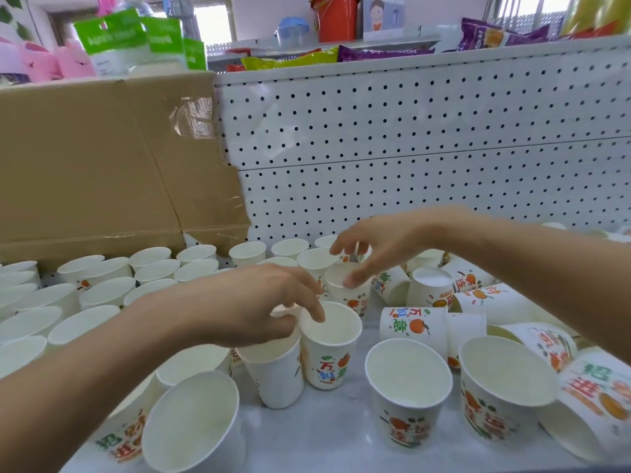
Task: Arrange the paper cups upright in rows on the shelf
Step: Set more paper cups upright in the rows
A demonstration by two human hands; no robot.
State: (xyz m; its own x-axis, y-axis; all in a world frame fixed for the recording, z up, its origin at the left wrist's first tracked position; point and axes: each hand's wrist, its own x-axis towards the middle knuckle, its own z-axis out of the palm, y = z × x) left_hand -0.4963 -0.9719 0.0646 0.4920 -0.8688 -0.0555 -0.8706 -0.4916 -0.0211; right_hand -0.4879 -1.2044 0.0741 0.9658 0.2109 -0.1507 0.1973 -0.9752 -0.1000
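Many white paper cups with orange and green print cover the grey shelf (341,438). Upright cups stand in rows (106,291) on the left and along the back. My left hand (252,302) pinches the rim of an upright cup (276,377), and its index finger dips into the neighbouring upright cup (331,346). My right hand (379,247) hovers with spread fingers over another upright cup (345,291), thumb tip at its rim. To the right, several cups lie on their sides (413,324). Three more stand upright along the front edge (406,380).
A taped cardboard box (102,172) stands at the back left behind the cup rows. A white pegboard panel (409,148) closes the back of the shelf. Above it, an upper shelf carries snack bags (290,61) and a red bucket (336,18).
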